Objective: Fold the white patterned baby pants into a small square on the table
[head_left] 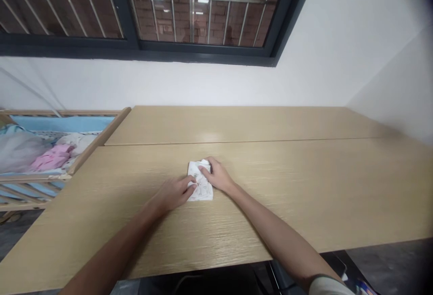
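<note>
A small folded white cloth (203, 191) with a dark printed pattern lies on the wooden tabletop (304, 186), near its middle. My left hand (174, 193) is at the cloth's left edge, fingers bent and thumb close to the fingertips, closed on that edge. From the right, my right hand (219, 177) holds the cloth's upper right part, its thumb over the top and its fingers curled around the far edge. Some of the cloth is hidden under both hands.
A wooden crib (98, 144) with blue lining stands at the table's left, holding pink fabric (53, 157) and white bedding. Behind the table are a white wall (203, 83) and a dark-framed barred window (203, 53). A seam crosses the tabletop toward the back.
</note>
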